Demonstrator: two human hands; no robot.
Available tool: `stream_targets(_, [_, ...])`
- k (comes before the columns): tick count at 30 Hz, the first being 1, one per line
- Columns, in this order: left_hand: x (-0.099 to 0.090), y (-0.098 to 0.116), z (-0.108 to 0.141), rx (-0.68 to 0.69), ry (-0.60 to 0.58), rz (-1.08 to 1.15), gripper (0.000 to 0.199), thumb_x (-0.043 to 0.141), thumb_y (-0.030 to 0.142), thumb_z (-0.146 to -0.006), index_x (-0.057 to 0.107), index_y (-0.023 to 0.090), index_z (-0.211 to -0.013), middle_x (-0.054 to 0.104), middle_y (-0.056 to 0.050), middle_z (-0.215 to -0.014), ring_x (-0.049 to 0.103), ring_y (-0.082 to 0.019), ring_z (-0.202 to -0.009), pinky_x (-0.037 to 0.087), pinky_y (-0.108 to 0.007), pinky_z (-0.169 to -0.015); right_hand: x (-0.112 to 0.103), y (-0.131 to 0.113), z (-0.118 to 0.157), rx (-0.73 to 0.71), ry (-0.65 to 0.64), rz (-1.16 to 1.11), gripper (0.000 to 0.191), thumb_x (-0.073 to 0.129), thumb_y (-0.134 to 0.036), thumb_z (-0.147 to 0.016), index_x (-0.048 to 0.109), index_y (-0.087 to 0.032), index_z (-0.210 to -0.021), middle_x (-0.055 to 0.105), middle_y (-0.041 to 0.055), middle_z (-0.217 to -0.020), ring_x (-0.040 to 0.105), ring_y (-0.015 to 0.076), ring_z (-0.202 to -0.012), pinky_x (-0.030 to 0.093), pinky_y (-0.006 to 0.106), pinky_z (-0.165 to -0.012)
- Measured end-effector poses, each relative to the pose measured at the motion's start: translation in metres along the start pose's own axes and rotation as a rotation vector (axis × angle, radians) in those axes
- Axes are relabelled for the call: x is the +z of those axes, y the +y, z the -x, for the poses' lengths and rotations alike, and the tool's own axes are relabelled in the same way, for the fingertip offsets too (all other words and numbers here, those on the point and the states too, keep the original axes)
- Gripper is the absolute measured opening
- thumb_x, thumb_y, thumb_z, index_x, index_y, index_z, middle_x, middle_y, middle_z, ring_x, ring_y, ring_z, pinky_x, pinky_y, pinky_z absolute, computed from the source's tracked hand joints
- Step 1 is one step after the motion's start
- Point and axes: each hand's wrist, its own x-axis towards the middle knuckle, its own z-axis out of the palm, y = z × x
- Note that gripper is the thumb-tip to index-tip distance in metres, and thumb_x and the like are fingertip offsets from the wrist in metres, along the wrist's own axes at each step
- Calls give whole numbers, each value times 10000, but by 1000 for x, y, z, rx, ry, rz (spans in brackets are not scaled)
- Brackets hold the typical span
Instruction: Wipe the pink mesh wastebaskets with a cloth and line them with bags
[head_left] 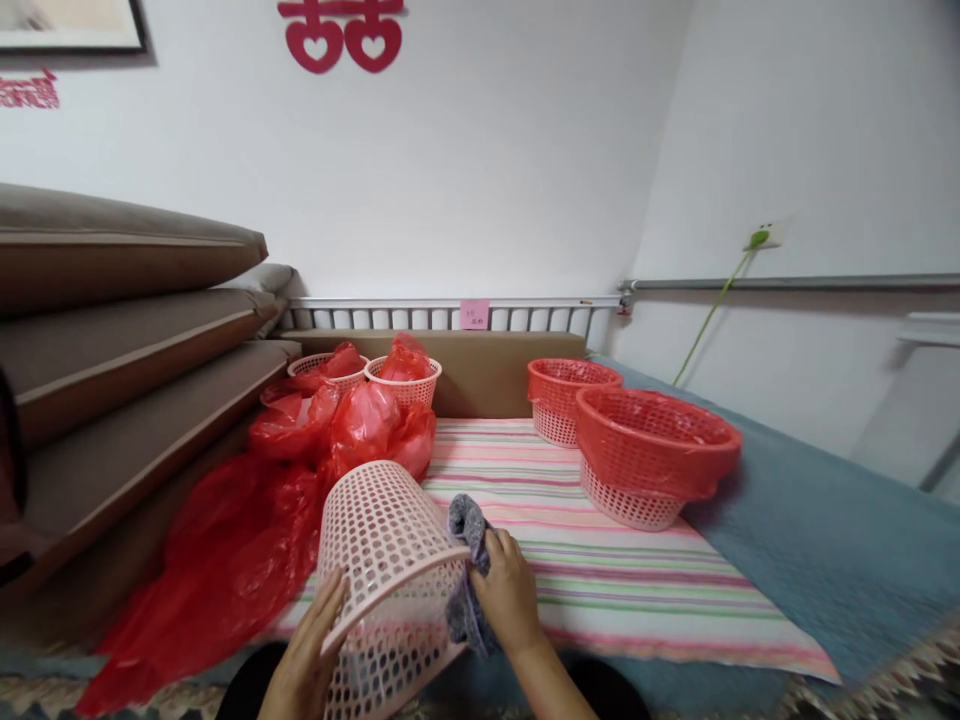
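Observation:
A pink perforated plastic basket (379, 520) lies tipped toward me, its open rim facing down and to the right. My left hand (307, 640) grips the rim on the left side, fingers against the outer wall and the thumb side hidden. With my right hand (510, 590) I hold a grey cloth (469, 575), bunched and pressed over the basket's right rim. Just behind the basket lie crumpled red plastic bags (367, 425), and a loose red plastic sheet (225, 550) spreads out on the left.
Two baskets lined with red plastic stand on the right: a nearer one (630, 490) and a farther one (555, 415). Two more pink baskets (420, 390) holding red plastic are at the back left. Below them is a striped cloth (637, 590). Stacked cushions (142, 360) rise at left.

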Motion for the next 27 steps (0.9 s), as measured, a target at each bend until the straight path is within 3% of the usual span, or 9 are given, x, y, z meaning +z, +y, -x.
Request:
stream_targets(3, [-15, 19, -21, 34, 24, -76, 599, 436, 123, -887, 260, 271, -1440, 402, -110, -1463, 389, -241, -1325, 418, -420, -1029, -14, -3, -8, -36, 49, -41, 238, 563, -153, -794, 582, -164, -1032, 584, 76, -976, 542, 218, -942, 430, 295, -799])
stream_targets(6, [-41, 57, -63, 156, 7, -180, 589, 490, 151, -864, 321, 292, -1410, 492, -87, -1402, 409, -282, -1312, 429, -523, -1000, -50, -17, -25, -134, 96, -32, 178, 559, -124, -774, 595, -197, -932, 576, 57, -930, 526, 215, -903, 414, 301, -777])
stream_targets(9, [-60, 100, -106, 100, -173, -183, 527, 520, 153, -835, 446, 281, -1341, 509, -67, -1389, 441, -302, -1291, 423, -561, -1001, -90, -37, -39, -269, 102, 21, 215, 558, -65, -708, 595, -226, -845, 573, 41, -914, 503, 219, -894, 384, 313, -775])
stream_targets(13, [-48, 134, -138, 46, -282, 13, 562, 454, 40, -800, 482, 240, -1325, 536, -85, -1365, 460, -250, -1280, 392, -490, -1066, -114, -52, -42, -405, 71, 66, 319, 524, -14, -638, 599, -245, -845, 579, 35, -924, 489, 225, -891, 364, 323, -767])
stream_targets(17, [-16, 130, -130, 3, -228, 232, 520, 404, 44, -832, 498, 214, -1314, 548, -105, -1346, 478, -232, -1259, 396, -456, -1069, -100, -47, -34, -432, 90, 45, 392, 506, 3, -598, 604, -251, -880, 586, 34, -917, 492, 223, -863, 369, 323, -745])
stream_targets(19, [-11, 123, -119, -24, -208, 279, 488, 416, 82, -851, 509, 235, -1304, 536, -101, -1359, 474, -242, -1262, 398, -465, -1065, -91, -45, -30, -447, 130, 22, 391, 513, 1, -592, 604, -251, -876, 592, 32, -924, 497, 219, -853, 376, 322, -743])
stream_targets(24, [-30, 109, -96, -42, -232, 277, 477, 400, 117, -884, 470, 281, -1327, 481, -78, -1412, 419, -221, -1314, 383, -455, -1074, -77, -40, -29, -455, 175, 14, 372, 583, -41, -616, 602, -245, -926, 600, 41, -990, 516, 227, -905, 403, 330, -787])
stream_targets(27, [-44, 95, -84, -49, -220, 261, 465, 422, 165, -899, 438, 300, -1344, 453, -71, -1434, 394, -217, -1332, 373, -456, -1070, -60, -19, -31, -395, 174, 29, 319, 635, -122, -655, 604, -234, -951, 606, 55, -1000, 536, 233, -926, 426, 334, -808])
